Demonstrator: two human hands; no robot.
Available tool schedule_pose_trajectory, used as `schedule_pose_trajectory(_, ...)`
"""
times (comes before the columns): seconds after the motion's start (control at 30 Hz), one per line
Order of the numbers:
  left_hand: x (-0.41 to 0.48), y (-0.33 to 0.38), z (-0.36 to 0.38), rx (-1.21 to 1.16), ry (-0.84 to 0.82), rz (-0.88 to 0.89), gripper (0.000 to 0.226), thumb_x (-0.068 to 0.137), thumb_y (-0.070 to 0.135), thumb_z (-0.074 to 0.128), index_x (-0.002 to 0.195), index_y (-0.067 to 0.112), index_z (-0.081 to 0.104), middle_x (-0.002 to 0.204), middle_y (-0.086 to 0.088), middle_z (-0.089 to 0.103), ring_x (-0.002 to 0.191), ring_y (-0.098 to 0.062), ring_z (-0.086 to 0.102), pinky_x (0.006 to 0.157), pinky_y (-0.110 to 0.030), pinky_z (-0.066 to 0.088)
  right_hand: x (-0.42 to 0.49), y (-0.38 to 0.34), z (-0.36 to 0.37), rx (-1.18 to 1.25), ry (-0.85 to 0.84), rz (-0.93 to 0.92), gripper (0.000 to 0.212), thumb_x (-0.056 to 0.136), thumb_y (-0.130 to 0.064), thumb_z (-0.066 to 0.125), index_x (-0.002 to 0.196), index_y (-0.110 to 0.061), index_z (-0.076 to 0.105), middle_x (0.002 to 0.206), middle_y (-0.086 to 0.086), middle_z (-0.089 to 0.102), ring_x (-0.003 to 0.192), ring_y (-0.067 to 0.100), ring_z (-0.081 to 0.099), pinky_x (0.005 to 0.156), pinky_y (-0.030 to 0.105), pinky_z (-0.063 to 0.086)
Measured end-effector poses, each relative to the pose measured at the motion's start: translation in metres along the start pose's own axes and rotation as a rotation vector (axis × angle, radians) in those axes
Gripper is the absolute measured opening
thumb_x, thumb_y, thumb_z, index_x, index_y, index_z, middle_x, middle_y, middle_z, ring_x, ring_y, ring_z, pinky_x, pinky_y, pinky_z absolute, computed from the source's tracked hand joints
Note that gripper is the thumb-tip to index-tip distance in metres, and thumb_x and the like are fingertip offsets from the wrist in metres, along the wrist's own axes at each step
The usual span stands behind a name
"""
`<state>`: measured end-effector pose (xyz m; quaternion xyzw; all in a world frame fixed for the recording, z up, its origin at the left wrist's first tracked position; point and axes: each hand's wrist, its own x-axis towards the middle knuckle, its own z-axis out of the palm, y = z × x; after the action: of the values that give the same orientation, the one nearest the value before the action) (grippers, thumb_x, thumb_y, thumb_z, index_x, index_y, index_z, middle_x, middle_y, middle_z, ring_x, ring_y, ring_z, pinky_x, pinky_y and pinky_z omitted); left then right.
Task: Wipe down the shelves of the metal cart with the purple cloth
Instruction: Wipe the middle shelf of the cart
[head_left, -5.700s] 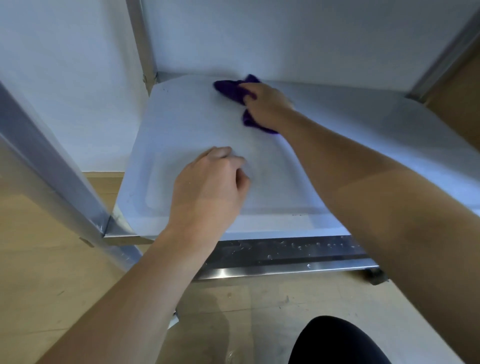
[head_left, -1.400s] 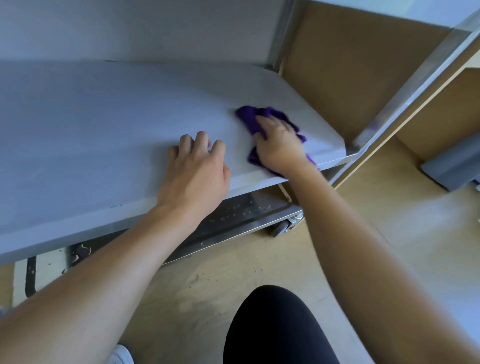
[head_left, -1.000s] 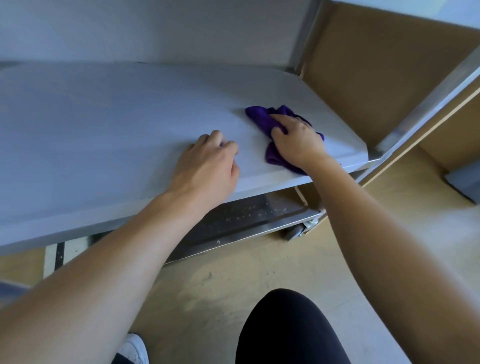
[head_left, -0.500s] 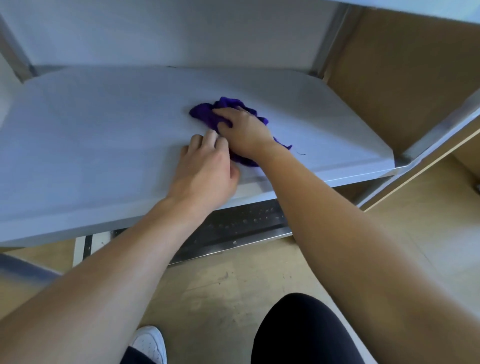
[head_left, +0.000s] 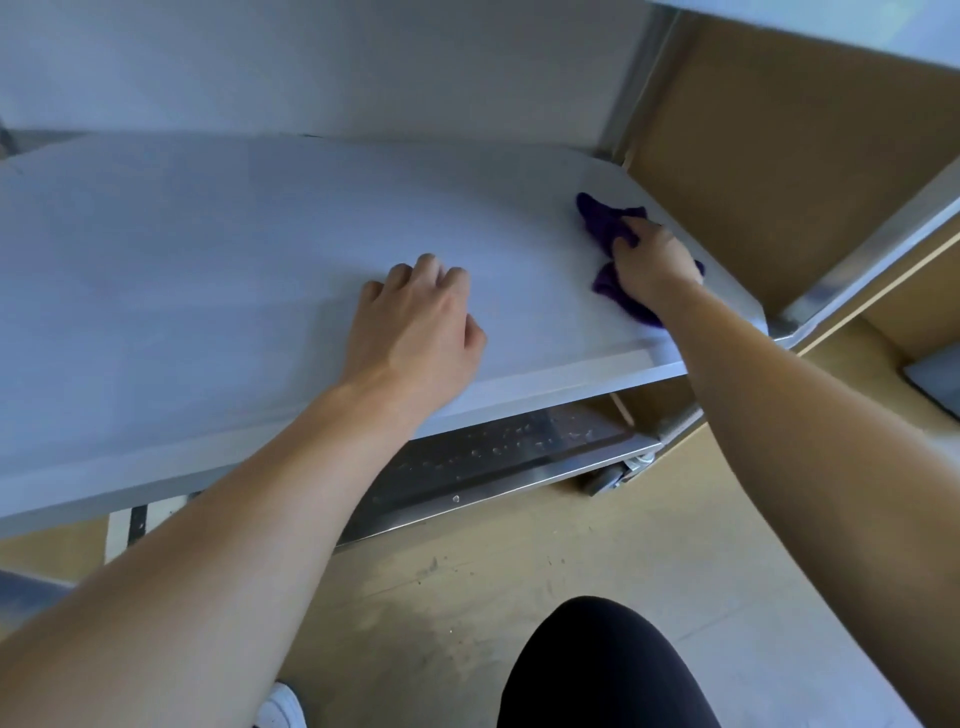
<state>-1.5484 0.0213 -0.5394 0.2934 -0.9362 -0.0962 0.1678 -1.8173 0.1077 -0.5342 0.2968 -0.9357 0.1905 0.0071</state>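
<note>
The purple cloth (head_left: 605, 223) lies bunched near the right end of the cart's middle shelf (head_left: 234, 249), gripped by the right hand (head_left: 649, 260) with curled fingers, while the left hand (head_left: 415, 322) rests palm-down, fingers loosely together, mid-shelf.

Grey shelf (head_left: 218, 270) carries a crumpled purple cloth (head_left: 602, 221).
</note>
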Motion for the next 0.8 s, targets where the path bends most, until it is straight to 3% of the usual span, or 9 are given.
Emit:
schedule_pose_trajectory(0.13, 0.004, 0.002, 0.006, -0.011, -0.007, -0.002, 0.031, 0.094, 0.028, 0.044, 0.117, 0.012, 0.057, 0.123, -0.006, 0.052, 0.113, -0.030, 0.048, 0.095, -0.043, 0.039, 0.006, 0.019, -0.005, 0.002, 0.058, 0.096, 0.043, 0.096, -0.025, 0.037, 0.137, -0.023, 0.048, 0.123, 0.016, 0.061, 0.108, 0.037, 0.057, 0.092, 0.041, 0.048)
schedule_pose_trajectory(0.23, 0.002, 0.004, 0.011, 0.005, 0.011, 0.002, 0.029, 0.093, 0.025, 0.045, 0.115, 0.010, 0.058, 0.122, -0.008, 0.051, 0.111, -0.032, 0.048, 0.092, -0.043, 0.038, 0.010, 0.006, 0.001, 0.001, 0.048, 0.063, 0.043, 0.096, -0.024, 0.035, 0.136, -0.028, 0.048, 0.132, 0.010, 0.057, 0.116, 0.034, 0.054, 0.096, 0.038, 0.046)
schedule_pose_trajectory(0.37, 0.001, 0.007, 0.014, 0.030, 0.034, 0.012, 0.028, 0.092, 0.024, 0.046, 0.111, 0.010, 0.059, 0.118, -0.008, 0.052, 0.106, -0.032, 0.049, 0.087, -0.043, 0.037, 0.015, -0.047, 0.019, 0.036, -0.011, -0.115, 0.045, 0.095, -0.024, 0.034, 0.136, -0.034, 0.050, 0.139, -0.002, 0.052, 0.121, 0.026, 0.053, 0.096, 0.030, 0.043)
schedule_pose_trajectory(0.53, 0.002, 0.004, 0.017, 0.020, 0.052, -0.005, 0.023, 0.091, 0.025, 0.047, 0.105, 0.012, 0.058, 0.114, -0.005, 0.051, 0.104, -0.030, 0.049, 0.088, -0.042, 0.040, 0.013, -0.105, 0.048, 0.059, -0.075, -0.366, 0.045, 0.096, -0.026, 0.040, 0.140, -0.037, 0.045, 0.141, 0.000, 0.051, 0.123, 0.025, 0.051, 0.086, 0.031, 0.043)
schedule_pose_trajectory(0.7, 0.004, 0.004, 0.014, 0.007, 0.033, -0.013, 0.027, 0.091, 0.028, 0.046, 0.110, 0.013, 0.058, 0.117, -0.004, 0.050, 0.108, -0.028, 0.048, 0.091, -0.041, 0.038, 0.029, -0.087, 0.043, 0.029, -0.071, -0.339, 0.044, 0.098, -0.031, 0.038, 0.141, -0.038, 0.043, 0.143, 0.000, 0.050, 0.125, 0.027, 0.050, 0.095, 0.034, 0.041)
schedule_pose_trajectory(0.8, 0.002, 0.001, 0.015, 0.008, 0.049, -0.011, 0.028, 0.092, 0.028, 0.046, 0.112, 0.013, 0.058, 0.119, -0.003, 0.050, 0.109, -0.027, 0.048, 0.091, -0.040, 0.037, 0.042, -0.057, 0.032, 0.027, -0.057, -0.232, 0.042, 0.100, -0.026, 0.035, 0.141, -0.032, 0.044, 0.139, 0.004, 0.053, 0.119, 0.029, 0.054, 0.086, 0.029, 0.039)
